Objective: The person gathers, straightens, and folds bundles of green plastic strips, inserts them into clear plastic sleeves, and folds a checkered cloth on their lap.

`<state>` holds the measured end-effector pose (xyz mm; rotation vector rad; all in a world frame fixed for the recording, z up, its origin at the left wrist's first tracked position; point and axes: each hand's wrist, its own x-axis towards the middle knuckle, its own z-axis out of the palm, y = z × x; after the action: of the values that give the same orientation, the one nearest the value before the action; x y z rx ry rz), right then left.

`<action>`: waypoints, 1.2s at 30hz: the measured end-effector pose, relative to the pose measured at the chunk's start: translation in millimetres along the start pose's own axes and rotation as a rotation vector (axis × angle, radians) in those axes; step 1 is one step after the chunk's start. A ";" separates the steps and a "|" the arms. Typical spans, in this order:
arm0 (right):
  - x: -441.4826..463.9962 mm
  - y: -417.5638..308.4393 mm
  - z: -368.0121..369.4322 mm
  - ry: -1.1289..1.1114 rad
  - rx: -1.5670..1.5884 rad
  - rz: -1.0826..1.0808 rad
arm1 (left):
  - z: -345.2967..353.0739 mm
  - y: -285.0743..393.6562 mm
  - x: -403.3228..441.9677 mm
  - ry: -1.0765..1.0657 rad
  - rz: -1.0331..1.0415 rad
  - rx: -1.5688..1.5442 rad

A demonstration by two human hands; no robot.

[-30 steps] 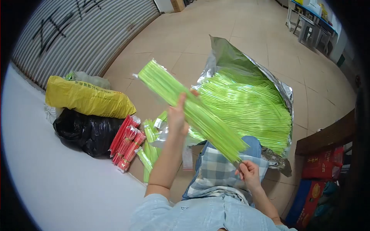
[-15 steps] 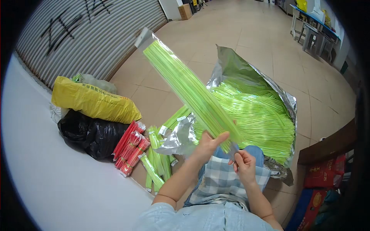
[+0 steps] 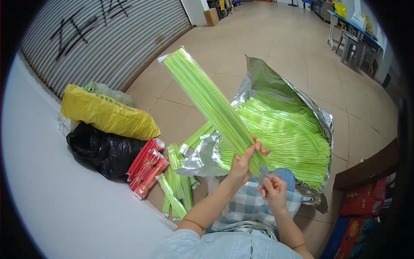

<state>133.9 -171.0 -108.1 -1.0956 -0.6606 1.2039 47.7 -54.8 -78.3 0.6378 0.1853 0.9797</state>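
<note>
A long bundle of green strips point(image 3: 206, 97) in a clear plastic sleeve slants from upper left down to my lap. My left hand point(image 3: 245, 162) is wrapped round its lower part, thumb in front and fingers showing on the far side. At the bundle's bottom end, my right hand point(image 3: 273, 188) pinches the loose end of the sleeve. Behind the bundle, a large heap of loose green strips point(image 3: 284, 134) lies in an opened silver-lined sheet point(image 3: 258, 73) on the floor.
Packed green bundles point(image 3: 172, 198) and red bundles point(image 3: 148, 166) lie at the left, beside a black bag point(image 3: 103, 151) and a yellow sack point(image 3: 108, 112). A wooden edge point(image 3: 366, 164) and red bags point(image 3: 364, 198) stand at the right. Farther back is a blue-topped table point(image 3: 353, 28).
My left hand has slid down the bundle toward its lower end. The bundle now stands steeper than a second ago. My right hand still holds the bottom end.
</note>
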 end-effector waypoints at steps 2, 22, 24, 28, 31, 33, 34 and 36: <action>-0.5 3.4 3.9 0.011 0.025 0.010 | -3.1 -2.9 -2.3 -0.026 -0.020 0.006; -100.5 33.3 -140.9 0.109 -0.317 0.235 | -0.4 110.2 16.1 0.193 -0.058 1.066; -148.3 38.6 -204.4 0.074 -0.349 0.400 | -14.3 131.8 21.6 0.187 -0.046 1.021; -186.5 1.1 -231.2 -0.152 -0.566 0.719 | -2.3 84.8 6.6 0.123 -0.204 0.919; -171.7 -12.3 -225.4 -0.169 -0.630 0.809 | -18.6 12.5 -26.5 0.056 -0.718 0.726; -157.4 -23.6 -223.9 -0.296 -1.076 0.708 | -36.1 -33.8 -54.4 -0.009 -0.880 0.598; -149.1 -28.6 -220.6 -0.246 -1.215 0.384 | -34.0 -42.8 -62.2 0.015 -0.929 0.552; -117.6 -48.6 -186.7 -0.105 -1.374 -0.084 | -31.9 -53.9 -77.0 0.074 -1.028 0.463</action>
<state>284.2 -339.5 -116.8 -2.0696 -1.7018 0.6217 29.7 -125.6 -145.4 0.7928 0.7368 -0.0478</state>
